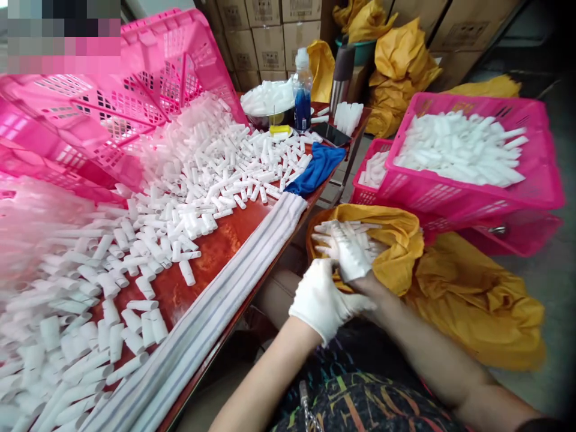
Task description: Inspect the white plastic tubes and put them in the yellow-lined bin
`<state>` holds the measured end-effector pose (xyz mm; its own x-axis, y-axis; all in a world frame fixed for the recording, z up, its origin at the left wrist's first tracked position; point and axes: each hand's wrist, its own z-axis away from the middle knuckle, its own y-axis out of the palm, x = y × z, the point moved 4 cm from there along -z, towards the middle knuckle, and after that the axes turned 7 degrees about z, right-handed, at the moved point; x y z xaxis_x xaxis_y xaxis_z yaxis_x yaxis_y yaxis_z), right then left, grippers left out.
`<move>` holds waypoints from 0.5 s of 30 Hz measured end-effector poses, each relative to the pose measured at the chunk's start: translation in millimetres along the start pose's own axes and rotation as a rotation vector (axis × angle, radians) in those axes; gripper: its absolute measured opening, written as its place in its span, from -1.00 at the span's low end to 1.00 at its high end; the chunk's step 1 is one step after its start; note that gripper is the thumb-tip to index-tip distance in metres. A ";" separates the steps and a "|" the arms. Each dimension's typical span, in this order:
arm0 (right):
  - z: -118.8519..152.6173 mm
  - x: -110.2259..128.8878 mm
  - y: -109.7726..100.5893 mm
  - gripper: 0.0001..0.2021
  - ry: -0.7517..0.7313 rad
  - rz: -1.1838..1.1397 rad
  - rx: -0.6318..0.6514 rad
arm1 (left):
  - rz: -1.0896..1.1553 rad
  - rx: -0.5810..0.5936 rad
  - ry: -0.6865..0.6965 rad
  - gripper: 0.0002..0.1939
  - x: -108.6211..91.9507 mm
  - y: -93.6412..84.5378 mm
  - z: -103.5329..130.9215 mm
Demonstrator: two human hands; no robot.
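Note:
My left hand (321, 300), in a white glove, is held beside my right wrist. Its thumb stands apart from the bent fingers, and nothing shows in its grasp. My right hand (350, 251), gloved in white too, reaches into an open yellow bag (402, 240). Its fingers point away from me and lie over slim white sticks or tubes (321, 237) inside; I see no firm grip on them. To the left, many short white tubes (186, 272) lie spread across a reddish-brown table (225, 237).
A striped towel (216, 318) runs along the table edge, with a blue cloth (317, 168) beyond it. Pink crates (472, 195) of white pieces stand right. A bottle of blue liquid (302, 99) and a thermos (342, 78) stand at the table's far end.

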<state>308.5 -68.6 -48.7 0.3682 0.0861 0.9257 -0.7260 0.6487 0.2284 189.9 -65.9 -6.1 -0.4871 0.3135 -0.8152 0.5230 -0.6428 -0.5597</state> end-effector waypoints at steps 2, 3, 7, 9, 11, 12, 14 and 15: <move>-3.6 -9.9 22.6 -0.61 0.145 -0.166 0.124 | -0.138 -0.004 0.062 -0.47 -2.0 8.7 0.2; -5.0 -12.5 29.3 -0.61 0.203 -0.214 0.186 | -0.216 -0.007 0.097 -0.59 -1.8 10.7 -0.4; -4.5 -13.5 28.8 -0.65 0.228 -0.320 0.321 | -0.376 0.094 0.301 -0.69 -6.1 15.3 5.7; -2.4 -16.8 19.4 -0.62 0.148 -0.312 0.307 | -0.326 0.210 0.408 -0.69 -12.5 22.1 17.1; -2.7 -28.7 6.0 -0.54 0.101 -0.199 0.265 | -0.268 0.311 0.455 -0.69 -15.8 33.3 28.4; -5.0 -36.9 -2.9 -0.52 0.071 -0.037 0.232 | -0.244 0.346 0.444 -0.68 -14.3 40.2 31.3; -14.6 -52.9 -25.5 -0.52 -0.010 0.467 0.143 | -0.186 0.387 0.305 -0.70 -1.3 54.6 27.4; -21.6 -59.0 -37.7 -0.52 -0.050 0.727 0.094 | -0.147 0.390 0.179 -0.71 10.1 61.2 19.8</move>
<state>326.8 -81.8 -118.5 -0.2509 0.4342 0.8651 -0.8240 0.3732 -0.4263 203.1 -115.9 -45.7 -0.3898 0.5151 -0.7633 0.1380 -0.7869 -0.6015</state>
